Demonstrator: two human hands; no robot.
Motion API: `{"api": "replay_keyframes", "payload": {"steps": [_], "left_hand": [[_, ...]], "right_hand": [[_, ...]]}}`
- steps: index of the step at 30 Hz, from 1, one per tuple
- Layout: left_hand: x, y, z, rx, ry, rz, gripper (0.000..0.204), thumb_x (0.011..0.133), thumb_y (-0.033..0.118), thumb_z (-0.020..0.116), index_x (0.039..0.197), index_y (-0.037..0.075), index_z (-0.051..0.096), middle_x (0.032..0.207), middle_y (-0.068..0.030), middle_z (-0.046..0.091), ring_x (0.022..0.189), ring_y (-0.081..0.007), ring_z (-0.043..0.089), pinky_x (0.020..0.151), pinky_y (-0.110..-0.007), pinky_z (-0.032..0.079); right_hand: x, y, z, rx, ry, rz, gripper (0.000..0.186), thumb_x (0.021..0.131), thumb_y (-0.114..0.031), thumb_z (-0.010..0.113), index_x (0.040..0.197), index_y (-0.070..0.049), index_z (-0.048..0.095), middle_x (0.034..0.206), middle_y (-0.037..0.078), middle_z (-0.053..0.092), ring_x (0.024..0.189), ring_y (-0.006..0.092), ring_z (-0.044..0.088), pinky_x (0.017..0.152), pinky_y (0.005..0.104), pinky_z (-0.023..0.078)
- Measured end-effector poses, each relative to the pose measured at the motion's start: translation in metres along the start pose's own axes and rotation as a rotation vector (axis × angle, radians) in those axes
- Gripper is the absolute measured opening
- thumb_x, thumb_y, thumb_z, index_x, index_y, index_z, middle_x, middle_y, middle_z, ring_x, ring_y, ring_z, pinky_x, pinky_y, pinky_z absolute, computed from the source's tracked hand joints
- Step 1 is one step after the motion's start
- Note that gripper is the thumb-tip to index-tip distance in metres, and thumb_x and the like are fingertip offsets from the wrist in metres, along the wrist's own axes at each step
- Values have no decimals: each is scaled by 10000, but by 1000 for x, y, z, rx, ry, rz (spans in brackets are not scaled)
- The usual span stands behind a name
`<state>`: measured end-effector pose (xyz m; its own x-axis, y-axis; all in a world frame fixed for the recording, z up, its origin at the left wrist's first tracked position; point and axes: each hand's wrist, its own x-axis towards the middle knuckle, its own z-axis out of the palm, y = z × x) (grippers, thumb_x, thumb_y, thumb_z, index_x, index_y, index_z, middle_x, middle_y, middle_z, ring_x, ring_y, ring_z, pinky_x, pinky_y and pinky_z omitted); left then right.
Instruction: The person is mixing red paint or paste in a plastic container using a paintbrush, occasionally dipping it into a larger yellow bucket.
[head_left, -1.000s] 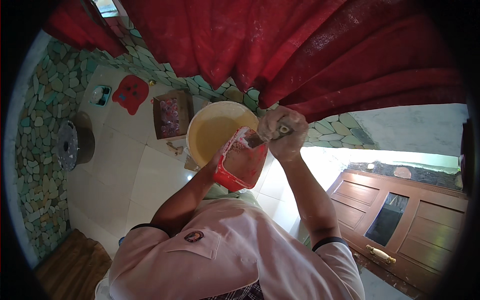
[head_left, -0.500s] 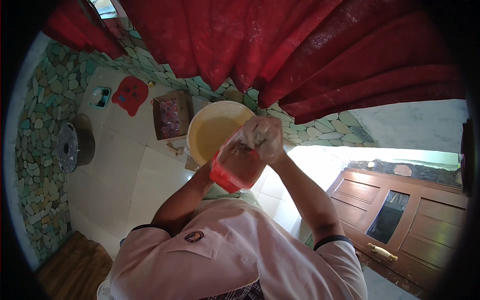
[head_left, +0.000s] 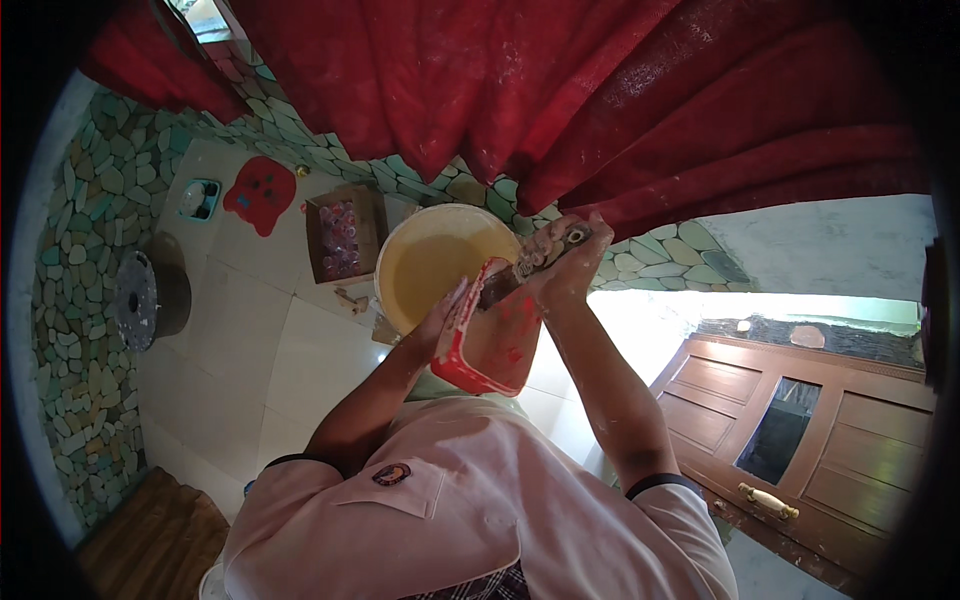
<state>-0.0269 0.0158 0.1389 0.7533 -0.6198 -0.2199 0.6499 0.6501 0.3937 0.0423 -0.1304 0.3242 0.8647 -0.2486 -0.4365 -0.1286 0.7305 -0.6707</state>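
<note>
A red plastic tub [head_left: 505, 345] smeared with pale, wet residue is tilted in front of my chest, its inside facing up toward me. My left hand [head_left: 446, 308] is wrapped around its left wall, with the fingers along the outside. My right hand [head_left: 568, 262] grips the handle of a scraper [head_left: 496, 289], whose dark blade reaches into the tub near its far left rim. Wet, pale smears coat the right hand and the handle. Just beyond the tub stands a large cream bucket [head_left: 388, 250] with yellowish, cloudy contents.
A cardboard box [head_left: 372, 222] of small clear and pink items stands left of the bucket. Farther left are a red stool [head_left: 261, 195], a teal tray [head_left: 200, 200] and a dark round container [head_left: 150, 300]. Red curtains [head_left: 450, 90] hang ahead; a wooden door [head_left: 840, 440] is at right.
My right hand has moved right and slightly up, bringing the scraper into clear view. The tub has turned so that more of its inside shows, and my left hand now shows at its side.
</note>
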Motion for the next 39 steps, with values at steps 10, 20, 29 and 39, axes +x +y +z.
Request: {"api": "replay_keyframes", "payload": {"steps": [10, 20, 29, 39], "left_hand": [[-4, 22, 43, 296, 106, 376, 467, 980, 350, 363, 1307, 32, 457, 1249, -114, 543, 1165, -219, 509, 1029, -392, 387], [5, 33, 63, -371, -32, 214, 536, 936, 421, 357, 1330, 66, 435, 1313, -117, 497, 1193, -277, 492, 1031, -451, 380], [-5, 36, 85, 92, -41, 304, 528, 967, 426, 347, 1345, 61, 401, 1304, -109, 488, 1192, -240, 489, 1017, -404, 399], [-2, 35, 88, -168, -153, 246, 604, 948, 539, 357, 1361, 100, 391, 1331, -106, 475, 1228, -258, 460, 1035, -460, 375]], "right_hand": [[-13, -27, 14, 157, -84, -135, 499, 862, -519, 417, 603, -92, 422, 518, 62, 390, 480, 204, 374, 513, 328, 322], [-46, 8, 14, -175, -322, -484, 287, 889, -258, 640, 835, -52, 448, 821, 73, 515, 699, 180, 527, 667, 323, 482], [-50, 1, 13, -693, -429, -552, 217, 859, -134, 676, 817, -27, 491, 685, 74, 572, 630, 143, 575, 614, 269, 480], [-35, 3, -7, -683, -500, -575, 158, 875, -129, 654, 837, -1, 570, 658, 83, 569, 612, 146, 574, 600, 285, 487]]}}
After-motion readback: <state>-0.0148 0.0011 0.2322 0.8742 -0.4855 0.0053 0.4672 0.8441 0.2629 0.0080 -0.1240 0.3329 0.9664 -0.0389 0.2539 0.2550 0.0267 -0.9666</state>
